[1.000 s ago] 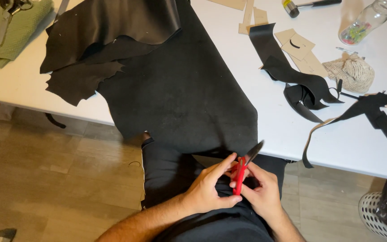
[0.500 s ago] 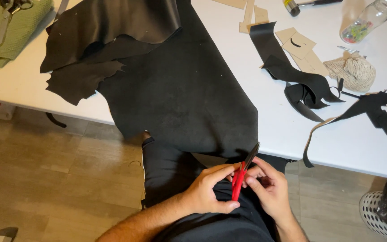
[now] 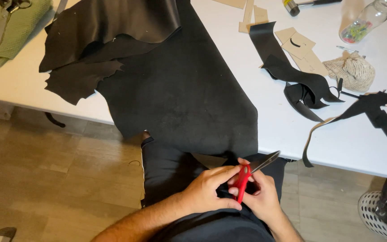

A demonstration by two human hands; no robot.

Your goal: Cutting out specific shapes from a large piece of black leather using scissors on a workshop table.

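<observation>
Both my hands meet in front of my lap, just below the table edge, around red-handled scissors (image 3: 242, 181). My right hand (image 3: 261, 197) grips the red handle from the right. My left hand (image 3: 209, 189) closes on the same handle from the left, fingers curled over it. The grey blades (image 3: 266, 162) are nearly closed and point up and to the right, toward the hanging lower edge of a large black leather sheet (image 3: 180, 89). That sheet covers the middle of the white table (image 3: 292, 130) and droops over its front edge.
Black leather offcuts (image 3: 307, 92) and strips (image 3: 372, 107) lie at the right with tan card templates (image 3: 298, 45), a twine ball (image 3: 352, 69) and a clear bottle (image 3: 366, 20). Folded leather (image 3: 108, 22) and a green cloth (image 3: 10, 27) lie at the left. A white basket (image 3: 377, 215) stands on the wooden floor.
My hands have shifted slightly on the scissors. The blades have tilted lower and further right, from steeply upright to a shallower angle. The leather sheet has not moved.
</observation>
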